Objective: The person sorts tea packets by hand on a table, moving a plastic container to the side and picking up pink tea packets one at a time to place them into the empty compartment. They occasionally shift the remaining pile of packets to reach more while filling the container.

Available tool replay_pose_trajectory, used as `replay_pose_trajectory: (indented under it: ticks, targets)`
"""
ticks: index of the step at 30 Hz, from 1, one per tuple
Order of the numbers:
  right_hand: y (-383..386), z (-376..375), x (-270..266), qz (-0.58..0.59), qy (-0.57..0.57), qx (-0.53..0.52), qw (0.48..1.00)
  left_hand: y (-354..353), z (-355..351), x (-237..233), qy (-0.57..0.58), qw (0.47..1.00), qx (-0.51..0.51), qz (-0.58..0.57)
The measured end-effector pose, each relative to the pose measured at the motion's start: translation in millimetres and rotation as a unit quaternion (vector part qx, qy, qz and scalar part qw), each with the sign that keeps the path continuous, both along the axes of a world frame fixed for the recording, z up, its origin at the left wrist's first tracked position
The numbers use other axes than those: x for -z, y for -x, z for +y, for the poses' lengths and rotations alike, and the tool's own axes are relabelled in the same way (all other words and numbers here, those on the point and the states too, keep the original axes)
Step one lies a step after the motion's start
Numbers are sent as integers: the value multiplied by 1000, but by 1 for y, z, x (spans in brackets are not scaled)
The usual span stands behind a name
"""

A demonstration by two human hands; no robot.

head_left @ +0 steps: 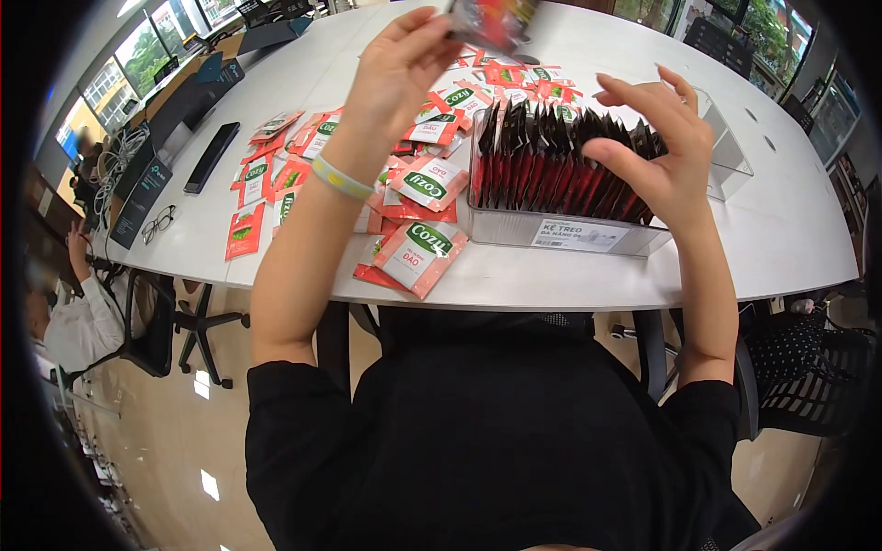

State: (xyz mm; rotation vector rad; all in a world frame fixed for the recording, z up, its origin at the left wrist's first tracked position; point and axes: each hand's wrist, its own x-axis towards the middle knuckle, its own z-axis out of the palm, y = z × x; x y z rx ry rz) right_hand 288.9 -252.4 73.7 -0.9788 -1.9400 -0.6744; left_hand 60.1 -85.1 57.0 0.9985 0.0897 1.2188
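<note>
Raised at the top of the view, my left hand (404, 57) pinches a dark sachet (493, 22) with red on it, partly cut off by the frame edge. My right hand (663, 138) is open, fingers spread and curved, over the right end of a clear plastic bin (501, 227). Inside that bin stands a tight upright row of black and red sachets (556, 170). Left of the bin lie many loose pink and red Cozy tea sachets (418, 257), in overlapping piles that reach behind the bin.
A second clear bin (730, 165) stands behind my right hand. On the left of the white table (781, 239) are a black phone (212, 156), glasses (158, 224) and a dark box (142, 197). Another person (87, 317) sits at far left.
</note>
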Motion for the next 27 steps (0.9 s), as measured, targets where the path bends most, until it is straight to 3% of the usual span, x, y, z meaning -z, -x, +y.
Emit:
replay_pose_trajectory:
  ticks: [2, 6, 8, 9, 12, 14, 16, 17, 18, 20, 21, 23, 25, 27]
  targets:
    - [1, -2, -1, 26, -8, -13, 1000, -10, -26, -4, -148, 984, -65, 79]
    - [9, -9, 3, 76, 21, -60, 995, -17, -61, -10, -238, 966, -82, 58]
    - [12, -7, 7, 252, 45, -126, 958, -7, -57, -13, -306, 948, -46, 79]
    - [9, -7, 7, 269, 44, -156, 949, -3, -47, -16, -354, 927, -32, 123]
    - [3, -8, 4, 336, 76, -194, 919, 7, -31, -20, -312, 926, -36, 211]
    - [-1, -10, 4, 346, 103, -185, 914, 12, -9, -17, -312, 925, -69, 206]
    - [-2, -10, 4, 321, 119, -235, 910, 17, -2, -19, -278, 908, -145, 279]
    - [-3, -9, 3, 269, 128, -247, 922, 25, 10, -16, -290, 866, -182, 365]
    - [-3, -7, 3, 225, 104, -243, 938, 35, 23, -10, -290, 865, -183, 366]
    - [-7, -8, -2, 73, 114, -162, 977, 52, 46, 4, -343, 641, -270, 631]
    - [-3, -7, 0, 82, 134, -133, 979, 59, 49, 6, -343, 641, -270, 632]
    - [3, -7, 2, 37, 142, -88, 985, 71, 56, 10, -238, 547, -176, 783]
    - [9, -6, 5, -60, 134, -12, 989, 73, 53, 6, -234, 542, -162, 791]
    - [14, -4, 11, -77, 106, -4, 991, 73, 53, 6, -231, 537, -147, 798]
